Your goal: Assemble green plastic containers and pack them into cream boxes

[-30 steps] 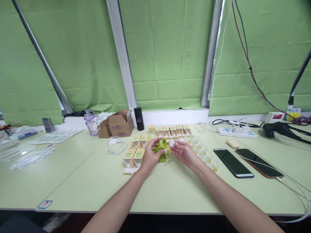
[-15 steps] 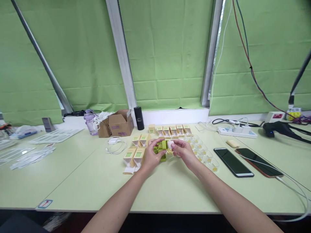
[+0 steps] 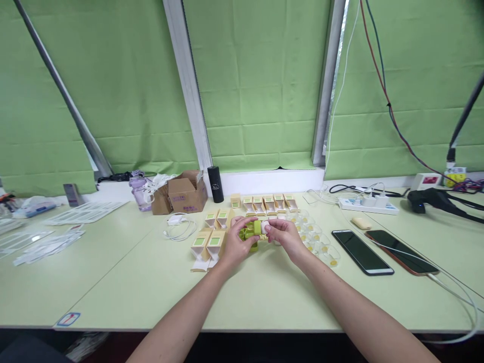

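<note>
My left hand [image 3: 239, 242] is closed around a small yellow-green plastic piece [image 3: 257, 228], held a little above the table. Between the fingertips of my right hand [image 3: 286, 237] is a small white piece [image 3: 265, 227], pressed up against the open-looking right end of the green one. My fingers partly cover both. Below my left hand, more green plastic [image 3: 253, 247] shows. Small open cartons [image 3: 215, 243] with green labels stand just left of my left hand. Clear plastic cups [image 3: 324, 249] with yellow centres lie right of my right hand.
More small cartons [image 3: 269, 204] line up behind my hands. A cardboard box [image 3: 187, 193], black cylinder [image 3: 216, 184] and purple bottle [image 3: 141, 192] stand at the back left. Two phones [image 3: 362, 253], a white power strip [image 3: 368, 206] and a trailing white cable [image 3: 454, 288] lie on the right.
The white piece and the green piece have come together, end to end. Both hands stay in nearly the same place; the whole view has shifted slightly.
</note>
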`<action>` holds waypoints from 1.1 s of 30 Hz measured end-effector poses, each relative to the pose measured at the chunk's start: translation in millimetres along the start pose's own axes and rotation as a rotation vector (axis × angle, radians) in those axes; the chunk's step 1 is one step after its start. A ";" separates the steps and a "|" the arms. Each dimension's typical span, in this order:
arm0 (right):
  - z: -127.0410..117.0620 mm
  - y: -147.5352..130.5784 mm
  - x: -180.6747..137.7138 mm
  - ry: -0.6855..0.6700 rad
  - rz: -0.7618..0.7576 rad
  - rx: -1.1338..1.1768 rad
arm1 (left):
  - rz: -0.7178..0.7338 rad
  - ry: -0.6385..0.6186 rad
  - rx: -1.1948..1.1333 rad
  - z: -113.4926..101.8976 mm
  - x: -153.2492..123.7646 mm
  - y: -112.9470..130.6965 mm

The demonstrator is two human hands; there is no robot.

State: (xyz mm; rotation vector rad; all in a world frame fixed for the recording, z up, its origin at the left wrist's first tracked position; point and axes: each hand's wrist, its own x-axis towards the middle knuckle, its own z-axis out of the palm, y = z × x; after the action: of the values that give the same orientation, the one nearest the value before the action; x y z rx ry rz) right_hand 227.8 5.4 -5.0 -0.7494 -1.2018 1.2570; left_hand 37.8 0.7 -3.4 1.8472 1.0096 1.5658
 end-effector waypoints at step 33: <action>14.2 10.9 -1.6 0.099 -0.093 0.072 | 0.271 0.039 0.367 10.2 -11.2 5.7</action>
State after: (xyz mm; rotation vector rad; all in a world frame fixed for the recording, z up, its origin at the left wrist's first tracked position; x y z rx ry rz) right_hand 211.3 3.6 -11.8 -0.6880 -1.0933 1.1672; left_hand 48.2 -10.8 -7.7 2.2912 1.1667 1.6587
